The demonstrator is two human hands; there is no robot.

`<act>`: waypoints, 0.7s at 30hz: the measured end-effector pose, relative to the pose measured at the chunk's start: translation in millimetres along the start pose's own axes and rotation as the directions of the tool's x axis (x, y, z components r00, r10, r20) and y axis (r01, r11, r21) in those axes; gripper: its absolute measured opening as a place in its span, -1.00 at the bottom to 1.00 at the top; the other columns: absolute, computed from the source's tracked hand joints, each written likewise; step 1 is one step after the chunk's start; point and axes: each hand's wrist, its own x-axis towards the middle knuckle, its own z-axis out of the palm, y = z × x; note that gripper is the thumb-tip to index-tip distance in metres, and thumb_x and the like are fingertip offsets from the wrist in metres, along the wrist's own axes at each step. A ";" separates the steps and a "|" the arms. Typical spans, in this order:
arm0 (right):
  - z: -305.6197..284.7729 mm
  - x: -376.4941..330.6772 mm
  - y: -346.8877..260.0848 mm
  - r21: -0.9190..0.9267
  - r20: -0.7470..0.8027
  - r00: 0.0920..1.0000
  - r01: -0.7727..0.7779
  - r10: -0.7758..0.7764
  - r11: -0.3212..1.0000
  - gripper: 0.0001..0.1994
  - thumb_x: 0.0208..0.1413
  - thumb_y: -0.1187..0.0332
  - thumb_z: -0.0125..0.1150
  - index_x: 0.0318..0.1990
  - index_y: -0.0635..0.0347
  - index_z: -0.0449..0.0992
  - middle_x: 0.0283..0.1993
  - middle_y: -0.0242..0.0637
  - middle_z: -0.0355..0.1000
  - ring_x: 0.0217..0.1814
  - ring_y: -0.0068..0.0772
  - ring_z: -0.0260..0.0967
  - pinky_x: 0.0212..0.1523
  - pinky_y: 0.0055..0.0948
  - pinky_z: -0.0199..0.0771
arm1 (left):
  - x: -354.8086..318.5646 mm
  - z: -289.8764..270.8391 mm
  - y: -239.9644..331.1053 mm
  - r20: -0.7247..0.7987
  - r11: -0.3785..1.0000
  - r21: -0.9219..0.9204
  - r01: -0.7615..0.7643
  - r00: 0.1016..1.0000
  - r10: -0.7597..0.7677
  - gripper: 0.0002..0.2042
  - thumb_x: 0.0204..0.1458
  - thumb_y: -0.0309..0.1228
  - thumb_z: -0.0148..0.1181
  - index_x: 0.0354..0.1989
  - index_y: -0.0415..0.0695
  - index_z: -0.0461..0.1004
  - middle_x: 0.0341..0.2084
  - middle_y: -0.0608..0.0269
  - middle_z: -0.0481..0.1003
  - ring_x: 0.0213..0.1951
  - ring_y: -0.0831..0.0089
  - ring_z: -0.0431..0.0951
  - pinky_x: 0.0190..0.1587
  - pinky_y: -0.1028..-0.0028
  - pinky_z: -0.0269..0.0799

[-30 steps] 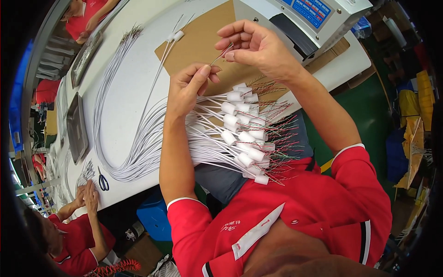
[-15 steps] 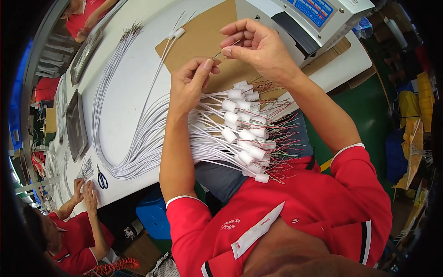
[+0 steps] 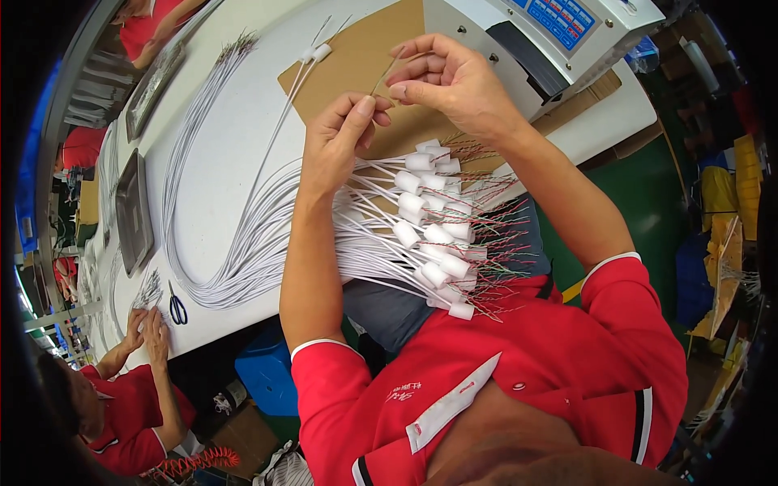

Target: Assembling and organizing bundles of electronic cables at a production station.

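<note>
Left hand pinching wire, right hand beside

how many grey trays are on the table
2. The nearer tray lies left of the white cables; the farther tray is above it in the picture. Others may be hidden.

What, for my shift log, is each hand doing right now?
Left hand: closed, pinching a thin wire.
Right hand: half curled near wire; grip unclear.

Cables on tbl, tray & scissors to L, cardbd btwn cables & machine R
</note>
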 end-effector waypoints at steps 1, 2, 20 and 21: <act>1.0 0.4 1.6 -0.006 0.016 1.000 -0.011 0.011 1.000 -0.61 0.18 0.53 0.34 0.15 0.33 0.42 -0.10 -0.18 0.60 -0.05 -0.50 0.57 0.07 -0.48 0.57 | 0.2 1.2 -0.4 -0.018 1.000 0.002 -0.011 1.000 0.011 -0.72 0.35 -0.25 0.16 -0.12 -0.26 0.61 -0.43 0.34 0.58 -0.51 0.69 0.34 -0.44 0.65 0.27; 1.6 0.7 1.9 -0.006 0.015 1.000 -0.012 0.012 1.000 -0.61 0.18 0.53 0.34 0.15 0.33 0.42 -0.10 -0.18 0.60 -0.05 -0.50 0.57 0.07 -0.48 0.57 | 0.4 2.1 -0.8 -0.036 1.000 0.004 -0.022 0.999 0.022 -0.73 0.34 -0.26 0.18 -0.13 -0.25 0.61 -0.43 0.34 0.58 -0.51 0.70 0.34 -0.44 0.65 0.27; 15.5 4.6 0.8 -0.254 -0.020 0.999 0.041 -0.048 0.966 -0.60 0.15 0.52 0.32 0.14 0.31 0.42 -0.20 -0.24 0.60 -0.11 -0.54 0.56 -0.01 -0.51 0.56 | 2.8 2.1 -15.1 -0.094 0.976 0.216 -0.023 0.995 0.044 -0.78 0.22 -0.31 0.36 -0.16 -0.24 0.62 -0.47 0.45 0.52 -0.48 0.72 0.32 -0.43 0.65 0.22; 16.7 4.6 -0.5 -0.269 -0.037 0.998 0.034 -0.045 0.963 -0.61 0.15 0.51 0.31 0.14 0.31 0.42 -0.20 -0.25 0.60 -0.11 -0.54 0.57 -0.01 -0.51 0.56 | 2.9 1.9 -15.7 -0.099 0.973 0.231 -0.031 0.994 0.055 -0.78 0.22 -0.32 0.36 -0.16 -0.24 0.63 -0.47 0.45 0.52 -0.47 0.72 0.32 -0.42 0.65 0.22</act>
